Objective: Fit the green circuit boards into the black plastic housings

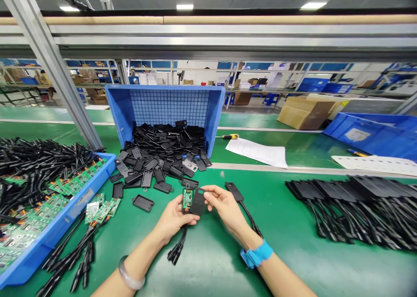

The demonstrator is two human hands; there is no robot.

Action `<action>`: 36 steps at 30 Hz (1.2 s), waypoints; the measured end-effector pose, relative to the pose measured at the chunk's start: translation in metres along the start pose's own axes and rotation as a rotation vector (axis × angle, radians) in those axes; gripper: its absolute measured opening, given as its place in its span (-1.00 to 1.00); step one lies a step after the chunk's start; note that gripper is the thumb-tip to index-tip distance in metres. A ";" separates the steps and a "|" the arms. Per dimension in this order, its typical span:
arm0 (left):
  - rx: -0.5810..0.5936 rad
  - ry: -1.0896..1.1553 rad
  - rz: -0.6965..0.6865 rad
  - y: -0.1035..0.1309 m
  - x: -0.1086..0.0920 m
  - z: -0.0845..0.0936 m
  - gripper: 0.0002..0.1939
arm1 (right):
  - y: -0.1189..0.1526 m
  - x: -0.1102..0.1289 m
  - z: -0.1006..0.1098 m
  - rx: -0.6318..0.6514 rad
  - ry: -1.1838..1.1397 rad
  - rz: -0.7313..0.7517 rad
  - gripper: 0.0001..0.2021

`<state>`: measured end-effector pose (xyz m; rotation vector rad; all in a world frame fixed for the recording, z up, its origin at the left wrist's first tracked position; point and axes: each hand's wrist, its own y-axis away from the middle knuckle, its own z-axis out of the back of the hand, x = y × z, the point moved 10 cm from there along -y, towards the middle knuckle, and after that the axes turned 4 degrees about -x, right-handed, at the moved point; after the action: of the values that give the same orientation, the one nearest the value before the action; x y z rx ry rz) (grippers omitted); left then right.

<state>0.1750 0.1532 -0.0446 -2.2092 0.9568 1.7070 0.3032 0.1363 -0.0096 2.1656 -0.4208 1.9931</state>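
Observation:
My left hand grips a green circuit board that sits in a black plastic case half, its black cables hanging below. In my right hand is a flat black cover, pinched at its right edge. The cover overlaps the right part of the board, tilted and not flush on it. Just right of my right hand lies a black cased unit with cables. Loose black case halves, one of them an open shell, lie beyond and left of my left hand.
A blue bin on its side spills black case parts. At left, a blue tray holds wired boards, with several more boards beside it. Finished-looking cased units line the right. A screwdriver and paper lie behind.

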 end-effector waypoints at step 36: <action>0.126 -0.325 -0.112 0.002 0.002 -0.015 -0.59 | 0.008 -0.028 -0.026 0.184 -0.103 -0.199 -0.57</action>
<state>0.1865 0.1434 -0.0417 -1.7978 0.8187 1.8241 0.2742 0.1398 -0.0353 2.3222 -0.0321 1.8842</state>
